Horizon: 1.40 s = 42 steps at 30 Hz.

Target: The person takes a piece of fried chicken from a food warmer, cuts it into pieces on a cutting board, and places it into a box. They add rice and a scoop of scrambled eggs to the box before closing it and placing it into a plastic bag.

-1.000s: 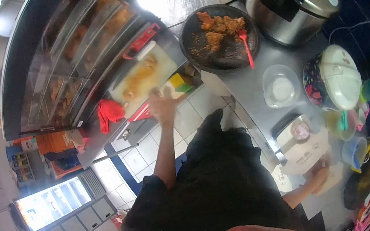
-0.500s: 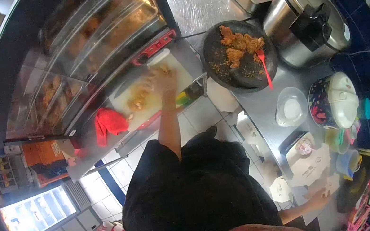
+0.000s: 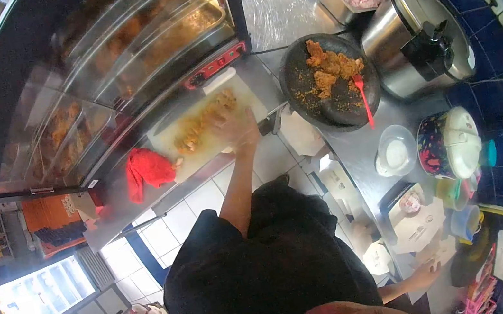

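Note:
My left hand (image 3: 235,128) reaches to the white cutting board (image 3: 242,88), its fingers spread low over cut pieces of fried chicken (image 3: 190,137). Along the board's back edge lies a knife with a white handle (image 3: 219,81). A red cloth (image 3: 148,170) is bunched at the board's left end. Far off at the lower right, my right hand (image 3: 420,276) has its fingers stretched out beside pale cartons (image 3: 436,253) on the counter. These fingers are small and partly blurred in the view.
A glass warming cabinet (image 3: 132,58) rises behind the board. On the right counter stand a stone mortar (image 3: 302,107) with fried chicken and a red fork (image 3: 364,101), a large steel pot (image 3: 382,53), a clear bowl (image 3: 395,150), and an open carton (image 3: 415,230).
My left hand has shifted toward the board's front edge, uncovering more chicken. A yellow-and-green thing near that edge no longer shows. My right hand has drawn back slightly. The camera view has shifted a little.

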Tool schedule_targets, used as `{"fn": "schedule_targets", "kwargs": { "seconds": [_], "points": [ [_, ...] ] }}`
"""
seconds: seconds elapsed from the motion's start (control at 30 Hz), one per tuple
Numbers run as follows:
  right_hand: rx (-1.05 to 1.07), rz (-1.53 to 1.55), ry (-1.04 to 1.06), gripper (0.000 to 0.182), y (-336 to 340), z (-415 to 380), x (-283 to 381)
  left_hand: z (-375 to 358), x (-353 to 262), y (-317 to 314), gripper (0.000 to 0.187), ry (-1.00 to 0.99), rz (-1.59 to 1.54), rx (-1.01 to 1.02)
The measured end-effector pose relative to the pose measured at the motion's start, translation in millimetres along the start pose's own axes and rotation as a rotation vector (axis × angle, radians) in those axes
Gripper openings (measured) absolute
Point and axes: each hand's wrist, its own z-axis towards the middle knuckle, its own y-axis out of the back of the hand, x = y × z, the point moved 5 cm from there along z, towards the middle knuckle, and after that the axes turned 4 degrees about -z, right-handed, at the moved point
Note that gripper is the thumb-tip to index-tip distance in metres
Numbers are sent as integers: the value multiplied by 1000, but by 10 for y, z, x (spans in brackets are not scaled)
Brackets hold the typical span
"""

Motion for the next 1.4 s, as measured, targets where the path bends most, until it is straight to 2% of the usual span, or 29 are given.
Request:
{"fn": "schedule_targets", "kwargs": {
  "seconds": [0.2,0.27,0.3,0.37,0.43,0.5,0.57,0.6,0.7,0.73,0.77,0.83,0.87,0.9,0.93,0.97,1.0,1.03,1.07,1.1,1.13,1.17,1.2,1.27,1.3,1.33,1.37,1.4],
  "points": [
    [70,44,10,46,-78,-37,298,251,9,-119,111,120,-94,46],
    [65,33,30,48,-84,-64,311,373,-34,-127,112,275,2,191],
    [59,33,22,48,-73,-65,300,416,-73,-152,112,267,-3,195],
    [56,26,7,50,-72,-68,283,493,-76,-205,113,319,88,128],
    [44,46,-10,50,-33,-122,285,546,48,-544,112,313,144,71],
    [20,58,-43,49,8,-175,229,631,69,-619,111,289,191,22],
    [66,101,-99,48,-31,-174,78,702,161,-654,105,340,154,180],
    [48,115,-58,48,-31,-187,-19,731,170,-659,105,287,143,205],
    [-2,65,42,48,145,-388,33,750,242,-665,73,183,174,280],
    [28,224,-82,48,149,-442,16,652,181,-553,67,42,276,127],
    [10,236,-110,46,136,-445,-48,581,111,-441,61,-95,366,-41],
    [-21,348,-119,45,103,-470,-239,733,458,-1103,53,-388,562,48],
    [-61,330,-55,45,92,-490,-317,690,381,-953,48,-387,585,46],
    [-2,358,-137,45,162,-555,-226,647,337,-865,44,-381,550,110],
    [-54,120,-30,42,262,-565,-91,599,280,-770,41,-372,514,172],
    [-115,149,-72,41,341,-662,76,712,357,-840,39,-348,436,302],
    [-98,205,-93,39,285,-640,-81,739,676,-1256,36,-784,551,-100],
    [-119,154,-67,37,356,-676,17,742,440,-1019,35,-678,454,113],
    [-130,230,-142,36,396,-715,115,664,181,-647,34,-550,319,209],
    [-138,104,-128,35,443,-717,125,574,-86,-251,32,-414,187,281],
    [-156,166,-134,35,415,-730,54,431,-195,-130,29,-242,-7,242],
    [-144,182,-186,35,410,-801,70,289,-321,-197,29,-283,-13,257],
    [-130,202,-228,35,414,-827,83,101,-541,-235,27,-490,-150,273],
    [-117,230,-210,35,346,-972,-96,-388,-780,-206,24,-509,-798,525],
    [-63,270,-295,36,312,-1053,-107,-876,-1286,221,26,-652,-717,661],
    [-81,275,-246,36,280,-1114,-109,-1375,-1776,657,29,-796,-646,794],
    [-47,260,-259,36,253,-1191,-83,-1813,-1938,403,36,-962,-978,952],
    [-19,246,-270,36,239,-1260,-42,-2282,-2243,613,44,-1101,-916,1036]
  ]
}}
